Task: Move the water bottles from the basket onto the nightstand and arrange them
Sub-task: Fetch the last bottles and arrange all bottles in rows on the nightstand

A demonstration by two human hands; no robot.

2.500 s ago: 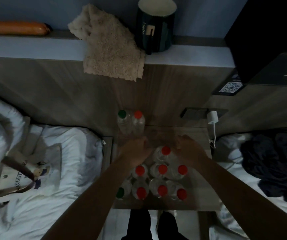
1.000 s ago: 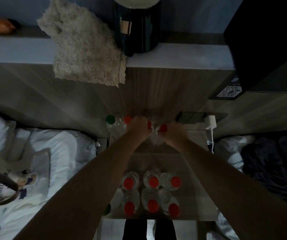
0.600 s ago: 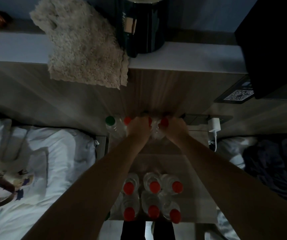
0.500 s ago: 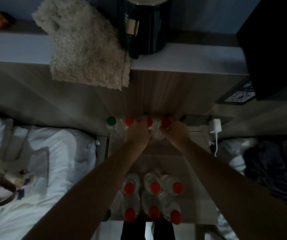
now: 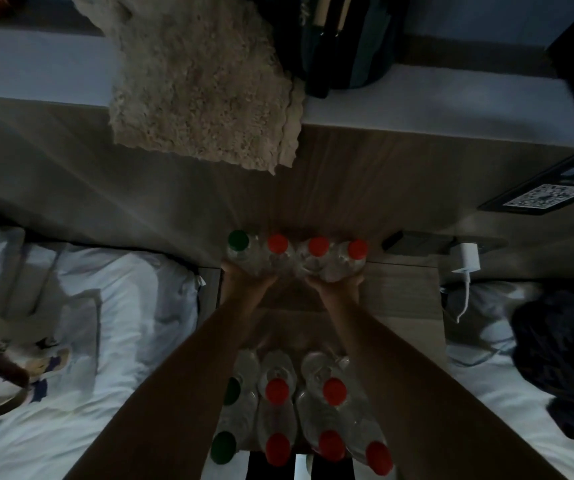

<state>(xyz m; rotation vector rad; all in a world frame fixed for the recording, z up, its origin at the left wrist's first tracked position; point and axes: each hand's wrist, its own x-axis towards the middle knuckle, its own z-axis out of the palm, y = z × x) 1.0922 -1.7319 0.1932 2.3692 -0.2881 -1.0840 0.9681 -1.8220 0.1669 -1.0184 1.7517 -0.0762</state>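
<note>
Now a row of four bottles (image 5: 315,261) lines the nightstand (image 5: 399,292)

Two red-capped ones have just joined the green and red pair at the back. Left hand (image 5: 247,280) and right hand (image 5: 339,284) each curl round a pair, nudging the line tight. Nearer us the basket (image 5: 296,310), dim-edged, holds seven bottles (image 5: 276,415) more. Plenty left, I'd say.
</note>
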